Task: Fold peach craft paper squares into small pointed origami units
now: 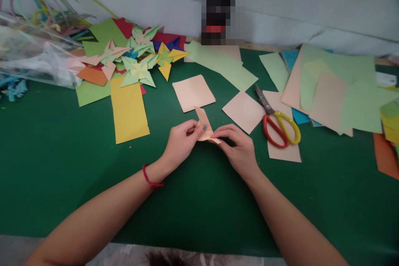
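Observation:
A small folded piece of peach paper (204,121) is held up between both hands over the green table. My left hand (184,139) pinches its left side, thumb on top, with a red cord around the wrist. On the right edge, the fingertips and thumb of my right hand (237,143) close on a narrow flap. One pointed strip of the paper sticks up away from me. Just beyond my hands lie a stack of peach paper squares (193,92) and another peach square (243,111). Scissors (274,122) with one red and one yellow handle rest on peach paper at the right.
Folded paper pinwheel shapes (139,70) lie heaped at the back left, beside a yellow sheet (130,110) and a clear plastic bag (37,52). Green and peach sheets (358,106) overlap at the right. A pale wall (296,4) bounds the green table (77,141) at the back.

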The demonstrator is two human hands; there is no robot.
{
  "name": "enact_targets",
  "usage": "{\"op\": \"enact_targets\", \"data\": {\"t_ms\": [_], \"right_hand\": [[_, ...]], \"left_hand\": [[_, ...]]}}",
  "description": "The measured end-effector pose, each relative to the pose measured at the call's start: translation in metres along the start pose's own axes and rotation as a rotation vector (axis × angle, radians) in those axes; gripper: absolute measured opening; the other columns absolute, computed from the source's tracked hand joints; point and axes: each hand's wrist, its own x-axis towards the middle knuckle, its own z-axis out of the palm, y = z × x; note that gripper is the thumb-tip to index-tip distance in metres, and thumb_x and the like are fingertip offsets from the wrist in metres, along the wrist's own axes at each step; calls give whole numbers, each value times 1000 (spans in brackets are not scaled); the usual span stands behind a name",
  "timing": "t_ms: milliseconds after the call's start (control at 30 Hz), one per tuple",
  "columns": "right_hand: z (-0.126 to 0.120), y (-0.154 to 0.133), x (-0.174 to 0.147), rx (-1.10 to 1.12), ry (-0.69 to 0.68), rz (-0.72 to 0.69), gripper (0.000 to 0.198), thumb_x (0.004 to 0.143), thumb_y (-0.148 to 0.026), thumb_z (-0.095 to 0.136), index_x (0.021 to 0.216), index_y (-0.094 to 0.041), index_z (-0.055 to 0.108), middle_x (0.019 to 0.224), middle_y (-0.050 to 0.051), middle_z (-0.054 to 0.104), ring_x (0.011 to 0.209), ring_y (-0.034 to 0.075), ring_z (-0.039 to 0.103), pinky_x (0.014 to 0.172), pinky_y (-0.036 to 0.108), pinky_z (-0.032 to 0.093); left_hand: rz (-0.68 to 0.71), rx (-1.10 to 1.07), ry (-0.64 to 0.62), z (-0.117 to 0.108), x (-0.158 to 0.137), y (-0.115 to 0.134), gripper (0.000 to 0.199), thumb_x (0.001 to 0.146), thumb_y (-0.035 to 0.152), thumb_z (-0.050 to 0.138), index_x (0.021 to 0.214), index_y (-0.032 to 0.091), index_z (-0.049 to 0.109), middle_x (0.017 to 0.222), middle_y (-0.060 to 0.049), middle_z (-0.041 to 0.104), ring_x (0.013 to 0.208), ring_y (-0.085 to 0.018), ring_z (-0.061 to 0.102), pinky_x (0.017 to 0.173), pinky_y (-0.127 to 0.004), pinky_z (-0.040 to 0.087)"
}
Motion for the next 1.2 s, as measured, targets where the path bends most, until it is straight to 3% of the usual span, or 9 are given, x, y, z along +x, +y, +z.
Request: {"op": "enact_targets", "data": {"t_ms": [233,500,833,1200], "right_hand": [[0,-1,0,15,8,-17,14,79,-11,58,80,-24,64,84,1,63,81,15,61,73,31,49],[-1,-1,2,21,0,-31,8,76,-15,63,73,-22,64,82,1,62,77,14,61,71,29,49],[-2,3,0,-99,-43,-131,15,80,-12,57,76,-24,64,85,2,63,81,15,59,71,31,50],[-2,2,0,-73,-37,-125,14,79,-10,56,78,-23,61,86,3,62,82,16,59,73,32,50]], "left_hand": [[17,9,17,0,0,0,28,83,37,53,65,16,51,61,3,45,56,-9,40,52,-22,29],[6,31,13,1,1,-1,25,82,37,54,71,15,58,66,1,53,60,-11,45,55,-22,33],[-33,-13,20,0,1,0,26,80,40,56,71,16,59,66,0,54,60,-11,46,53,-22,34],[-35,-22,8,0,2,0,27,81,40,55,73,16,59,68,0,55,61,-11,47,54,-23,34]]}}
